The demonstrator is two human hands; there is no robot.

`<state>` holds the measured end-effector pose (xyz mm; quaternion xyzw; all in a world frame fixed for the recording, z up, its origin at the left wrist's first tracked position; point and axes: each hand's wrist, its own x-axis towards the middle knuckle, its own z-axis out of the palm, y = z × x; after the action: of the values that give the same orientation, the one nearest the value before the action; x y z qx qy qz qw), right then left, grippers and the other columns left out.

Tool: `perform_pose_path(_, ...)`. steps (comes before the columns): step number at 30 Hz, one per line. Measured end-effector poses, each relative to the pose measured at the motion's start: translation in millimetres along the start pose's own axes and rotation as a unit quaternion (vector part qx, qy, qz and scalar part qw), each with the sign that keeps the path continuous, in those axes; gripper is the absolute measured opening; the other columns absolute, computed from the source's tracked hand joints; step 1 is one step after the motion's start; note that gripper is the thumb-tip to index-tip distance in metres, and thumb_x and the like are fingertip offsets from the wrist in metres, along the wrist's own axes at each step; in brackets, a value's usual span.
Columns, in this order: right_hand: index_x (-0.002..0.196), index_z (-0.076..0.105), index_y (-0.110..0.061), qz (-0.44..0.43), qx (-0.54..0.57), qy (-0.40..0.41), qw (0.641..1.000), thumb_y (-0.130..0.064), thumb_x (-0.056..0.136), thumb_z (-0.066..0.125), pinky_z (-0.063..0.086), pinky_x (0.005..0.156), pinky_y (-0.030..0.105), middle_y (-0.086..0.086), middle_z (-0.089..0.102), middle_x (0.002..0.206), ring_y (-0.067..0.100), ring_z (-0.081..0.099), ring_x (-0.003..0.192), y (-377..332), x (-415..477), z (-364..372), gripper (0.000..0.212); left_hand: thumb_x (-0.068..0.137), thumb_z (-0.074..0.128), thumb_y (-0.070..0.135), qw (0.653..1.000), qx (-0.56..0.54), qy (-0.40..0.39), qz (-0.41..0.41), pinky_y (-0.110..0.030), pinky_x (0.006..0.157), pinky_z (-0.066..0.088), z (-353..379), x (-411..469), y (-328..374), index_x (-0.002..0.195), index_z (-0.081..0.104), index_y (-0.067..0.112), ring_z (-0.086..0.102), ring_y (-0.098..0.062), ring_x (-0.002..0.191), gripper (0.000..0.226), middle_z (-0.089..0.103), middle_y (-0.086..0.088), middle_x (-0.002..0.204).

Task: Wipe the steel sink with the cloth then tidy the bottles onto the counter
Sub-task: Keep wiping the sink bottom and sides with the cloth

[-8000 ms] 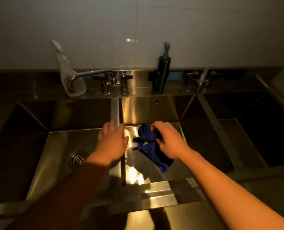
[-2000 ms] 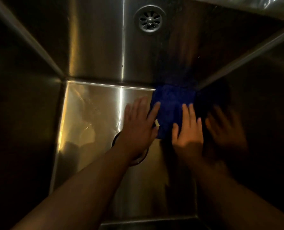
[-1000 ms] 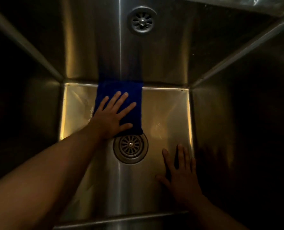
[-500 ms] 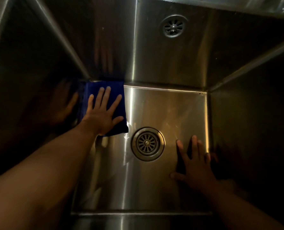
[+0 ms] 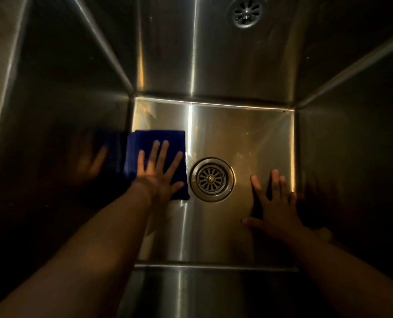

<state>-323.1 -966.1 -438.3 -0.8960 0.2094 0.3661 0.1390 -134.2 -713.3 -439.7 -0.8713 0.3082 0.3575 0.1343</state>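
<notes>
Wiping step underway: left hand (image 5: 158,173), fingers spread flat, presses the folded blue cloth (image 5: 156,154) on the sink floor (image 5: 236,134) beside the drain (image 5: 211,179); right hand (image 5: 274,207) braces flat. Next, sweep past the drain.

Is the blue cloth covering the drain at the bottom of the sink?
No, the blue cloth lies just left of the floor drain, pressed flat under the left hand.

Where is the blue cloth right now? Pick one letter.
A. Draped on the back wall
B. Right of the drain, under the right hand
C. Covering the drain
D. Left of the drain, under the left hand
D: the left hand presses flat on the blue cloth left of the drain, while the right hand rests on bare steel.
</notes>
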Motion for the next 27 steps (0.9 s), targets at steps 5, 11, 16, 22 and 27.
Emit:
perform_pose_path(5, 0.125, -0.040, -0.056, 0.010, -0.020, 0.002, 1.000, -0.080, 0.061, 0.060, 0.006, 0.111, 0.063, 0.004, -0.049, 0.143, 0.031, -0.032, 0.139, -1, -2, -2, 0.122, 0.093, 0.027, 0.062, 0.991, 0.023, -0.126, 0.038, -0.061, 0.107, -0.018, 32, -48, 30, 0.142, -0.031, 0.031, -0.050, -0.033, 0.121, 0.082, -0.055, -0.012, 0.128)
perform_pose_path(11, 0.127, -0.042, -0.049, 0.014, -0.040, -0.014, 0.999, -0.080, 0.065, 0.057, 0.007, 0.111, 0.061, 0.010, -0.047, 0.143, 0.035, -0.031, 0.139, -4, -3, -7, 0.121, 0.089, 0.044, 0.060, 0.961, 0.045, -0.270, 0.031, -0.063, 0.107, -0.018, 57, -87, 57, 0.143, -0.029, 0.032, -0.045, -0.035, 0.129, 0.095, -0.048, -0.013, 0.141)
perform_pose_path(16, 0.124, -0.044, -0.050, 0.019, -0.038, -0.028, 0.999, -0.082, 0.063, 0.056, 0.002, 0.112, 0.061, 0.005, -0.058, 0.135, 0.033, -0.036, 0.136, -2, 1, -4, 0.122, 0.089, 0.048, 0.056, 0.960, 0.030, -0.273, 0.048, -0.063, 0.106, -0.018, 74, -96, 54, 0.141, -0.032, 0.031, -0.051, -0.033, 0.119, 0.098, -0.053, -0.013, 0.134)
perform_pose_path(22, 0.122, -0.046, -0.053, 0.022, -0.024, -0.034, 0.999, -0.081, 0.062, 0.059, -0.002, 0.111, 0.061, 0.003, -0.062, 0.130, 0.027, -0.045, 0.128, 1, 4, -2, 0.124, 0.093, 0.043, 0.052, 0.974, 0.066, -0.209, 0.063, -0.059, 0.109, -0.015, 78, -99, 42, 0.131, -0.039, 0.035, -0.053, -0.029, 0.114, 0.093, -0.055, -0.008, 0.130)
perform_pose_path(27, 0.124, -0.044, -0.053, 0.021, -0.021, -0.042, 0.999, -0.080, 0.062, 0.059, -0.004, 0.110, 0.062, 0.003, -0.060, 0.132, 0.027, -0.050, 0.124, 1, 4, -1, 0.124, 0.092, 0.040, 0.057, 0.982, 0.061, -0.160, 0.085, -0.059, 0.107, -0.019, 62, -88, 36, 0.128, -0.040, 0.033, -0.049, -0.029, 0.122, 0.090, -0.052, -0.007, 0.134)
